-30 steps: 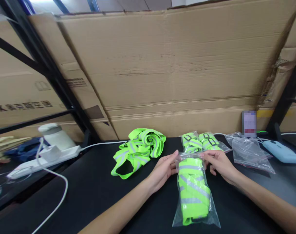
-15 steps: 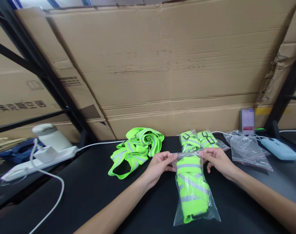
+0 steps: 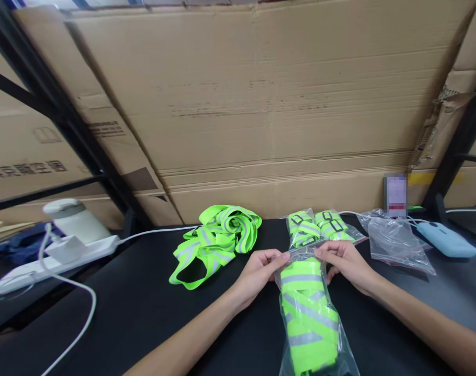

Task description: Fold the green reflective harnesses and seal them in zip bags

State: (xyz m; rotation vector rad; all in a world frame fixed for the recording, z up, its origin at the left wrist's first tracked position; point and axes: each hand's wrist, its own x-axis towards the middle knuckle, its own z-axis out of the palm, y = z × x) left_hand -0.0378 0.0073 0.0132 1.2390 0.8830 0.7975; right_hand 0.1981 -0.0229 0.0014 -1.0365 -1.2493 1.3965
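A person's two hands hold a clear bag point(image 3: 343, 344) over a black table point(image 3: 144, 303). The left hand point(image 3: 257, 274) pinches the top of the bag at its left corner, with the thumb on top and the fingers bent under it. The right hand point(image 3: 347, 263) pinches the right corner the same way, so the top edge runs between the two thumbs. You cannot tell if the top is sealed.

Inside the bag is a folded bright green strap point(image 3: 310, 318) with shiny gray stripes. The bag is long, and its bottom end goes out of view at six o'clock.

From the bag, a loose pile of green strap point(image 3: 218, 243) lies at ten o'clock, near the left hand. At twelve o'clock, just past the hands, sit two small packs point(image 3: 334, 227) of green strap with black buckles, side by side. At two o'clock lie some flat clear bags point(image 3: 394, 243), and a light blue case point(image 3: 445, 240) is just beside them. A small upright thing point(image 3: 395, 196), too blurry to name, stands behind those bags.

Far off at nine o'clock is a white power strip point(image 3: 30, 272), with a pale bottle point(image 3: 81, 222) right behind it. A big cardboard wall point(image 3: 261, 104) stands at the back, at twelve o'clock.
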